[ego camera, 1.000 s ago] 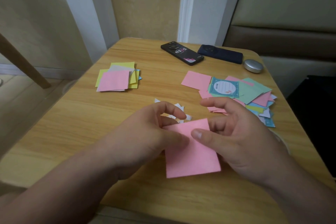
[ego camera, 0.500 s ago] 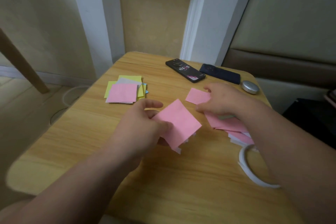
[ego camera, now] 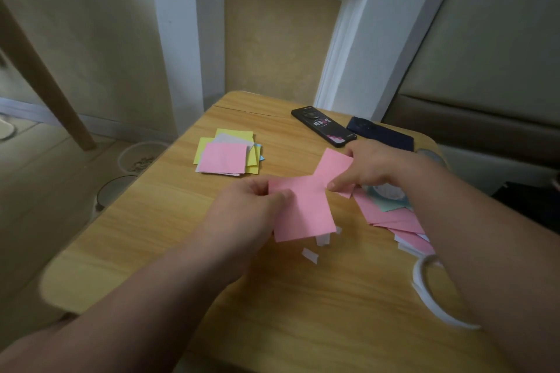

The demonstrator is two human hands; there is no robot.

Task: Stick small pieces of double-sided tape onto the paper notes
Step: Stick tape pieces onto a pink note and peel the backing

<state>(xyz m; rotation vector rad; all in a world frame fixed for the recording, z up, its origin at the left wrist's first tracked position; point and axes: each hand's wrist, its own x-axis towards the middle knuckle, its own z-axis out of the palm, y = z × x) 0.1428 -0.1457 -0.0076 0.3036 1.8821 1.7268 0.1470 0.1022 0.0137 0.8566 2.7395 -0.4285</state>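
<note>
Pink note (ego camera: 306, 212) sits above the middle of the table (ego camera: 272, 306), pinched at its near-left edge by my left hand (ego camera: 251, 209). My left fingers (ego camera: 283, 195) are closed on that edge, thumb on top. A second pink note (ego camera: 333, 168) overlaps the far-right corner of the first and extends toward the phones. My right hand (ego camera: 375, 169) rests on this second note; the right fingers (ego camera: 336, 186) are curled down against its near edge, close to the point where the two notes meet. I cannot tell whether they grip the paper or only press on it.

Small white tape pieces (ego camera: 310, 255) lie on the table just beside the near edge of the first note, some partly under it. The tape roll (ego camera: 436, 303), a white ring, lies at the right edge of the table, partly hidden by my right forearm.

A loose pile of notes (ego camera: 391, 215), mostly pink with some green and printed sheets, lies under and beside my right wrist. A neater stack (ego camera: 225, 156), pink on top with yellow, grey and blue beneath, lies at the far left, well apart from both hands.

At the far edge lie a black phone (ego camera: 322, 126) and a dark blue phone (ego camera: 380, 133), side by side.
</note>
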